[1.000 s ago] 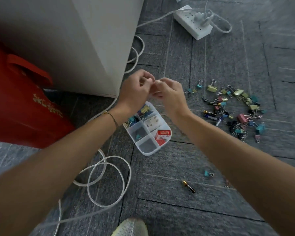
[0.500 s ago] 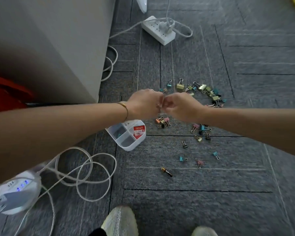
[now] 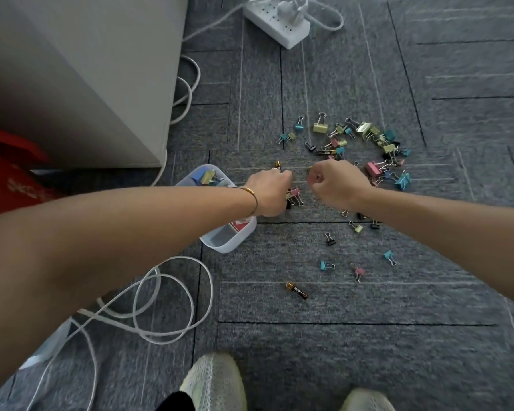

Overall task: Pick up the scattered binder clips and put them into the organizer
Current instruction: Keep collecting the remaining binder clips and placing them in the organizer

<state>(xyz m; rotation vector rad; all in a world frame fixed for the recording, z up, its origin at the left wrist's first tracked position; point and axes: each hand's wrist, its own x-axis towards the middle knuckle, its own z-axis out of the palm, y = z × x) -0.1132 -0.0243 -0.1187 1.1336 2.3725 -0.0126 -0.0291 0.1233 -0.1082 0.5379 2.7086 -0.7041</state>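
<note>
Colourful binder clips [image 3: 368, 137] lie scattered on the grey carpet, most in a heap beyond my hands, with a few loose ones [image 3: 327, 265] nearer me. The clear compartment organizer [image 3: 220, 247] sits under my left forearm, with a few clips in its far compartment [image 3: 207, 176]. My left hand [image 3: 269, 191] hovers just right of it with curled fingers, and a battery [image 3: 277, 166] sticks out at the fingertips. A hand's width to the right, my right hand [image 3: 334, 185] is a closed fist, and a small metal piece of a clip shows at its opening. A pink clip [image 3: 294, 192] lies between them.
A white cabinet [image 3: 86, 84] and a red bag [image 3: 9, 179] stand at the left. A power strip [image 3: 279, 28] lies at the top, and a coiled white cable [image 3: 166, 307] at the lower left. Another battery [image 3: 296, 291] lies on the carpet. My shoes [image 3: 214, 381] are at the bottom.
My hands, pinched together a second ago, have come down toward the carpet and pulled apart. The view has swung right, away from the red bag.
</note>
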